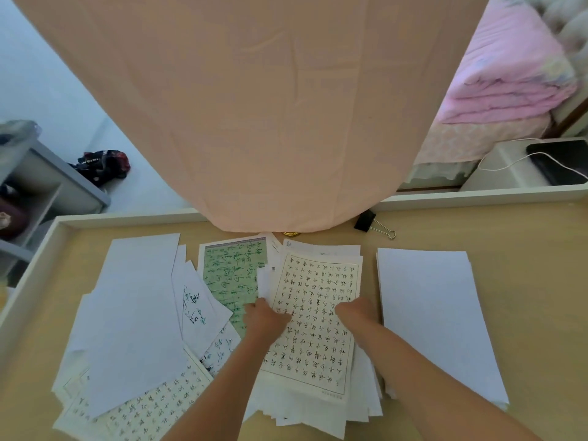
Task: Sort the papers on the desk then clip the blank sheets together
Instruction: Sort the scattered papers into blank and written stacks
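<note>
A pale wooden table [525, 281] with a raised white rim [127, 218] fills the lower view. A broad peach cloth [254, 106] hangs over its far edge. A bed with a folded pink quilt [509, 74] stands behind on the right, and a grey open shelf [47, 186] on the left.

A neat stack of blank white sheets [429, 313] lies on the right of the table. A black binder clip with wire handles [366, 221] sits beyond it near the rim. At the left, loose blank white sheets [133, 313] overlap handwritten pages, beside a green gridded page [229, 275].

Both hands are on a cream gridded sheet of brush writing [315, 313], which tops the middle pile. The left hand [265, 318] is at its left edge and the right hand [358, 313] at its right edge. Both are seen from behind the wrists with the fingers bent away, so I cannot tell whether they pinch the paper or only press it. Both bare forearms reach forward from the near edge, converging on the sheet.
</note>
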`<state>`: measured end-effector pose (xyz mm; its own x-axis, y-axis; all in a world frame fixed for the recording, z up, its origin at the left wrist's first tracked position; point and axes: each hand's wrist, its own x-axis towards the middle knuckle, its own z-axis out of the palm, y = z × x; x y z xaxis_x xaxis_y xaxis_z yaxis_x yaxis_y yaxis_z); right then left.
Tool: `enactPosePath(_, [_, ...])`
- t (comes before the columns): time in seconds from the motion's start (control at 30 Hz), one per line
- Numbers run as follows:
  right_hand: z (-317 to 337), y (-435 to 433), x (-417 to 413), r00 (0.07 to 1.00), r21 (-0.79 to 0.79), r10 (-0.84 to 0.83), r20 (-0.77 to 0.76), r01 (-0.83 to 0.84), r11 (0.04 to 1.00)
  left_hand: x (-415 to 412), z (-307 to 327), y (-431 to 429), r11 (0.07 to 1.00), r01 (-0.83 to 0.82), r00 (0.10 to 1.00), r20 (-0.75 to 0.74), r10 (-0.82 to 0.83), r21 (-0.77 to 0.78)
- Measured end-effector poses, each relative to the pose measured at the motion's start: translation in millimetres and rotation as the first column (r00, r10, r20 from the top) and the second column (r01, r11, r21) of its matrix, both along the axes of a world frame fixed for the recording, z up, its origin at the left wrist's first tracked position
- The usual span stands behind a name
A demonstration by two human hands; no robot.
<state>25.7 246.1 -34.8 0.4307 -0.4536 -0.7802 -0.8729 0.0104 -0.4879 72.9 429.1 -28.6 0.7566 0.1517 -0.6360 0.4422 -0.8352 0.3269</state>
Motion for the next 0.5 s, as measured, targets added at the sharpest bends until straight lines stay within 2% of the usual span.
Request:
enactPosePath(0.07, [3.3, -3.1, -2.5, 0.995, 0.011, 0.092, -0.037, -0.092, 0.996, -7.4, 1.1, 0.4, 0.998, -0.062, 0.998, 0.012, 0.062, -0.006])
enactPosePath(0.17, [2.1, -0.9, -8.2, 0.972, -0.124, 0.232, -0.024, -0.233, 0.965, -14.8, -1.8, 1.2, 0.988, -0.153, 0.988, 0.023, 0.153, -0.005])
enactPosePath(0.23, [0.9, 4.4, -12.0, 0.97, -0.052, 0.22, 0.099, -0.216, 0.975, -17.5, -2.5, 1.6, 0.99, -0.142, 0.989, 0.042, 0.142, -0.002])
enactPosePath(0.33, [3.2, 9.1, -15.4, 0.964, 0.04, 0.181, 0.193, -0.193, 0.98, -19.3, -5.7, 5.4, 0.995, -0.096, 0.993, 0.069, 0.094, 0.022])
enactPosePath(0.43, [-2.6, 4.2, -18.1, 0.96, 0.116, 0.204, 0.189, -0.228, 0.967, -22.2, -7.1, 10.6, 0.996, -0.093, 0.993, 0.067, 0.092, 0.001])
enactPosePath(0.5, [-5.5, -2.4, -23.1, 0.945, 0.098, 0.273, 0.181, -0.294, 0.951, -25.9, -5.2, 13.4, 0.993, -0.107, 0.991, 0.072, 0.11, -0.045])
